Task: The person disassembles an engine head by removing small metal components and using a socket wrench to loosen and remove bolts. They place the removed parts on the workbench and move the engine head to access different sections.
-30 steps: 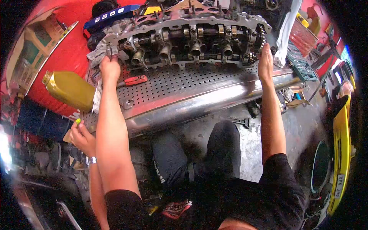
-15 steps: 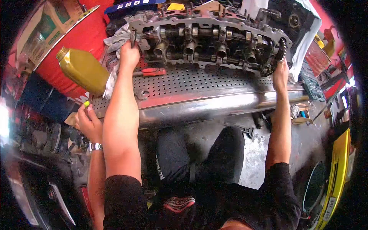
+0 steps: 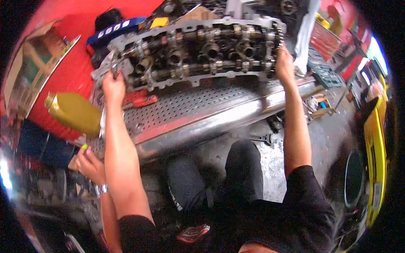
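A metal engine cylinder head, with its camshafts and valve gear showing on top, stretches between my two hands above a perforated metal bench. My left hand is closed on its left end. At the right end, beside a chain and sprocket, my right hand grips the casting. Whether its underside touches the bench is hidden. A red-handled tool lies on the bench just below my left hand.
Another person's hand, with a wristwatch, holds a small yellow-green piece at the left. A yellowish plastic bottle stands nearby. A teal tool tray sits right of the bench. A wrench-like part lies on the floor.
The view has turned, so the cylinder head and both my hands appear farther left. The head's left end sits lower in view, nearer the bottle. Both hands still hold it.
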Tool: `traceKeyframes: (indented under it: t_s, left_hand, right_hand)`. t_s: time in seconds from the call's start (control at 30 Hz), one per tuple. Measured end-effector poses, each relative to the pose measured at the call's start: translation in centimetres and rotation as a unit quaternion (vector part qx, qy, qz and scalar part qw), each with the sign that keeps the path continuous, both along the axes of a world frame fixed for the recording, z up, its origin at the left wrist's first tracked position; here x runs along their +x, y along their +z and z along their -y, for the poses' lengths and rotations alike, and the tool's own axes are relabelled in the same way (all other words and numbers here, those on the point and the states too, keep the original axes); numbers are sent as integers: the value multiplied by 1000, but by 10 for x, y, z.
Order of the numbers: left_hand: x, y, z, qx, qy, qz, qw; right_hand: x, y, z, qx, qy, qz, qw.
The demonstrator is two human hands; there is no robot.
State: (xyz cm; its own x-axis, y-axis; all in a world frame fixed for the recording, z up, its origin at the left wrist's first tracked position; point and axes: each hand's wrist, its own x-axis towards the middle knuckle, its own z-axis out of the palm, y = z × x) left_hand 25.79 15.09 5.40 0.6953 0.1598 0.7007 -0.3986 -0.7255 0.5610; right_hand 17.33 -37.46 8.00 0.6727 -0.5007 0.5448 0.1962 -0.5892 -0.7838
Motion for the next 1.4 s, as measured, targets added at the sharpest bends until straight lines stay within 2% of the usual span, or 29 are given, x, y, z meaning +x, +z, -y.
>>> traceKeyframes:
  t_s: [0.03,0.1,0.13,0.27,0.47,0.53,0.57,0.63,0.7,0.83,0.9,0.93,1.0,1.03,1.1,1.13,1.17,1.2,1.23,1.27,1.3,1.33,1.37,1.4]
  left_hand:
    - [1,1,1,8,25,-12,1000]
    - [-6,6,6,-18,-14,1,1000]
    - [0,1,3,-34,-12,-11,999]
    - [5,-1,2,-54,-2,-26,998]
    - [-2,0,5,-70,-22,-7,997]
    - [5,-5,5,-39,-20,34,998]
    - [8,-8,-1,-21,-12,50,998]
    - [-2,-2,4,-13,35,-1,999]
    - [-18,2,10,-2,53,17,998]
    - [-44,9,-1,-54,145,27,988]
    - [-63,19,-12,-184,75,23,980]
    - [-87,31,-3,-290,-13,-16,957]
    - [-131,56,10,-463,-172,-141,858]
    - [-142,61,4,-484,-222,-223,817]
    - [-163,63,8,-453,-273,-342,777]
    - [-169,62,16,-432,-309,-402,746]
    - [-173,57,22,-424,-303,-421,743]
    - [-179,60,38,-392,-279,-420,770]
    - [-179,62,45,-399,-277,-431,761]
    - [-172,62,55,-338,-246,-391,820]
    - [-168,62,60,-277,-203,-345,874]
    - [-160,66,67,-171,-151,-263,937]
    - [-145,73,77,-66,-91,-172,979]
    - [-132,80,87,39,-27,-78,996]
  right_hand:
    - [8,0,6,19,6,-11,1000]
    - [23,-7,13,28,29,32,999]
    - [24,-3,14,28,13,-4,1000]
    - [14,9,1,30,7,-22,999]
    - [14,10,2,31,23,-9,999]
    - [19,10,9,14,9,-38,999]
    - [19,10,10,6,6,-41,999]
    - [14,13,5,2,11,-41,999]
    - [32,5,29,-38,5,-73,997]
    - [25,10,18,-24,3,-54,998]
    - [22,11,21,46,60,-69,995]
    - [27,10,33,56,92,-93,990]
    - [32,7,48,83,133,-104,982]
    - [27,9,43,128,183,-110,969]
    - [19,16,33,201,279,-126,930]
    - [20,18,35,172,178,-191,950]
    - [9,20,27,134,192,-150,961]
    - [2,25,21,89,179,-130,971]
    - [-5,29,14,44,162,-110,980]
    - [-10,36,9,97,155,-149,972]
    - [1,24,13,122,191,-67,972]
    - [13,13,21,118,197,-61,971]
    - [21,10,28,112,205,-55,971]
    - [21,11,28,110,196,-65,972]
